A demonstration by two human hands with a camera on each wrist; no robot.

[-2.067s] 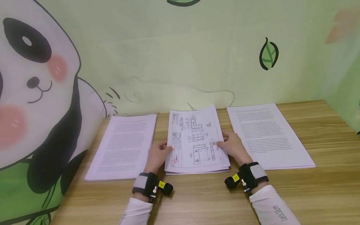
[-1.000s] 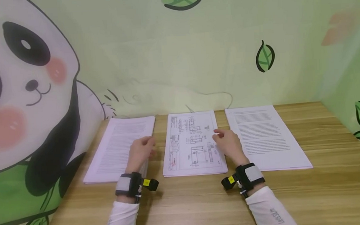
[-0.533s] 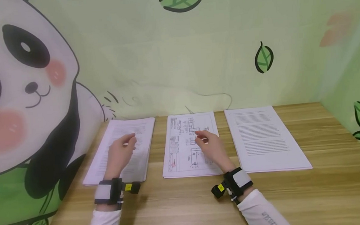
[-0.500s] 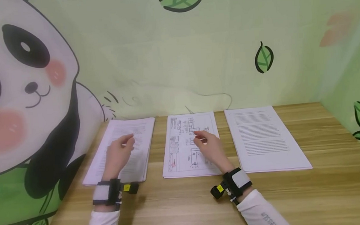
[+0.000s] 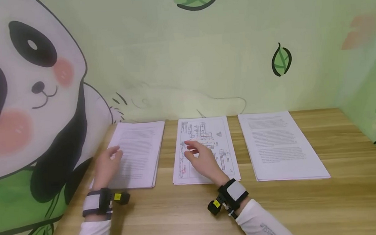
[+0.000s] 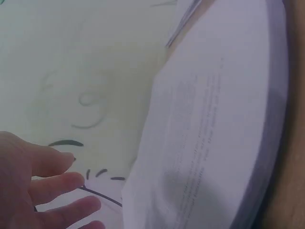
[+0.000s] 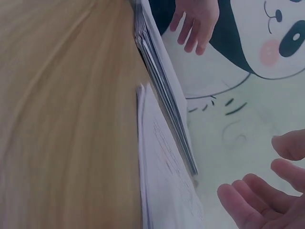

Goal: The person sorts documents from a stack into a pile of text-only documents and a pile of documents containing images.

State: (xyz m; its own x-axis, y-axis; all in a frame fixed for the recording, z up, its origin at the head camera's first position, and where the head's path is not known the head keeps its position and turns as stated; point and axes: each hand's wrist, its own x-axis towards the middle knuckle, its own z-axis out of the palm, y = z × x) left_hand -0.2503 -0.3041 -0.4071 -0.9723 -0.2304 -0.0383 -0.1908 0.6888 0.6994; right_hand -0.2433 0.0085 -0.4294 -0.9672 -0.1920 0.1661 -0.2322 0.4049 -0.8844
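Three stacks of paper lie side by side on the wooden table. My left hand [image 5: 107,167] is over the left edge of the left stack of printed text pages [image 5: 138,152], fingers loosely bent and holding nothing. In the left wrist view its fingers [image 6: 57,183] are spread above the thick stack. My right hand [image 5: 204,161] hovers over the middle stack, topped by a technical drawing [image 5: 219,133], covering part of it. Nothing is between its fingers [image 7: 252,191] in the right wrist view. Farther right is another stack of text pages [image 5: 278,144], away from both hands.
A wooden table [image 5: 174,217] bears the stacks, with narrow gaps between them. Behind it hangs a pale green backdrop [image 5: 204,60] with leaves and a large panda [image 5: 37,97] on the left. Each wrist wears a strapped camera, the right camera [image 5: 215,205] pointing inward.
Both hands have let go of the drawing sheets, which now lie flat on the middle stack. The left hand has moved left across the left stack; the right hand has moved left over the drawing.
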